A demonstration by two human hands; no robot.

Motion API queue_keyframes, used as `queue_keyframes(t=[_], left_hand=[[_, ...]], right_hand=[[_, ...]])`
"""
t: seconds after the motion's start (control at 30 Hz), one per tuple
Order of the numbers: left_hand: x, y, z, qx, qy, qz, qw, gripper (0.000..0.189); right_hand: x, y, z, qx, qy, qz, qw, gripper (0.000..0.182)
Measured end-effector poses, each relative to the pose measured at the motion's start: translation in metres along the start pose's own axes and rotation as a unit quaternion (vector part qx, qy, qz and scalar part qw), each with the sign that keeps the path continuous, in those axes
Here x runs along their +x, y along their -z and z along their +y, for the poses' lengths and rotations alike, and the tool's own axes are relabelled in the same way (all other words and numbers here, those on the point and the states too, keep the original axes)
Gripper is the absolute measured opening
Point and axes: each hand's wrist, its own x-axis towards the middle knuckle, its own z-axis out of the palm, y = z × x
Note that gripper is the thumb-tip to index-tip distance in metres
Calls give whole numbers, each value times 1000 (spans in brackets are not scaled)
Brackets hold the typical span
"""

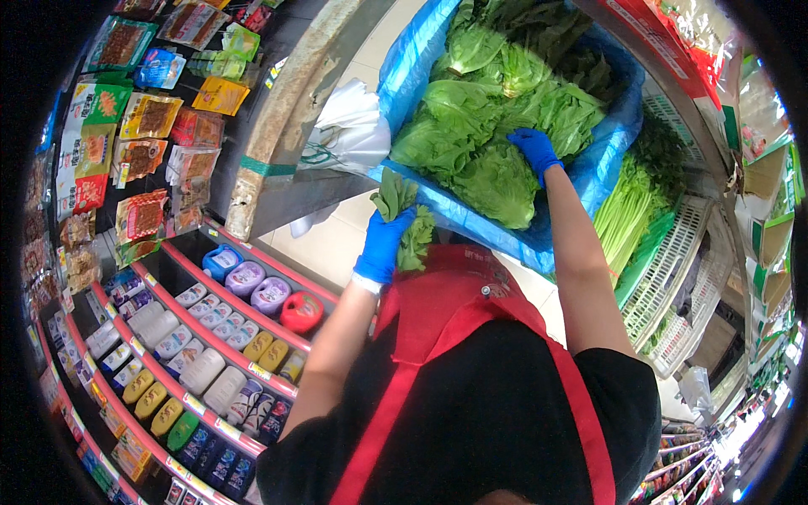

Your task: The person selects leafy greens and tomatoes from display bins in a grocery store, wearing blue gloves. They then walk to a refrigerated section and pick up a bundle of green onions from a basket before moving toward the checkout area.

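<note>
My left hand (385, 243), in a blue glove, is closed around a small bunch of leafy greens (416, 237); leaves stick out above and below the fist. My right hand (535, 151), also gloved in blue, reaches into a crate lined with blue plastic sheeting (410, 69). Its fingers are on the green leaf lettuce (499, 180), and whether they grip a leaf is hard to see. Several lettuce heads (448, 113) lie piled in the crate. Darker leafy greens (543, 28) fill its far end.
Right of the crate are bundled green stalks (622, 214) and pale plastic baskets (669, 265). A rusty-edged panel (278, 126) and a bundled white sheet (353, 126) stand to the left. Shelves of bottles (208, 372) and hanging snack packets (148, 117) line the left side.
</note>
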Motion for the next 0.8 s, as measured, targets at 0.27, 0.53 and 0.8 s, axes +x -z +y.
queue_keyframes(t=[0.27, 0.53, 0.8], left_hand=[[2, -3, -3, -8, 6, 2, 1000, 36], [2, -17, -1, -17, -3, -19, 1000, 38], [3, -9, -6, -38, 6, -33, 999, 38]], right_hand=[[-9, 2, 13, 90, -5, 51, 995, 30], [-38, 17, 16, 140, -35, 83, 986, 44], [-167, 10, -43, 2, 7, -37, 999, 86]])
